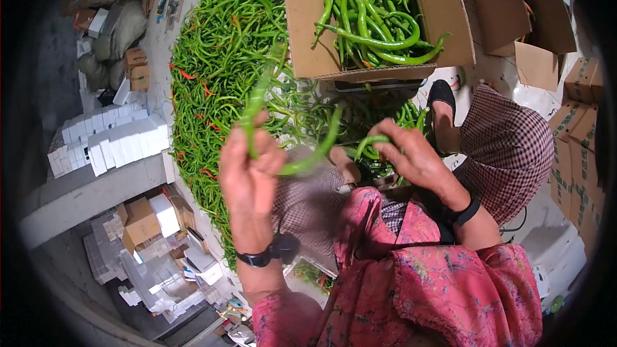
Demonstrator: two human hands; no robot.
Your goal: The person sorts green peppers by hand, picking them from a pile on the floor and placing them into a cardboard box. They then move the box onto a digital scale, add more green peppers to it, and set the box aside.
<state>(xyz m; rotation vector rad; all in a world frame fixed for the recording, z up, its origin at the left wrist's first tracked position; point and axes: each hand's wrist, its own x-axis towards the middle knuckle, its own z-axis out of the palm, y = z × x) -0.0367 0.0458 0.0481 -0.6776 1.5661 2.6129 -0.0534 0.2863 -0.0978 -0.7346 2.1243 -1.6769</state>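
Observation:
Long green peppers (pixel 260 103), blurred by motion, stick out of my left hand (pixel 250 167), whose fingers are closed round them. To the right, my right hand (pixel 408 154) has its fingers curled on a curved green pepper (pixel 367 144), low over more peppers. Beyond both hands stands an open cardboard box (pixel 305 32) with green peppers (pixel 379 19) inside. A large heap of green peppers (pixel 222 51), with a few red ones, spreads over the floor to the left of the box.
More open cardboard boxes (pixel 498 9) stand at the upper right, and closed cartons (pixel 572 154) at the right edge. White boxes (pixel 122 141) are stacked at the left. Below them lie further cartons (pixel 141 222). My knee under checked cloth (pixel 508 125) is at the right.

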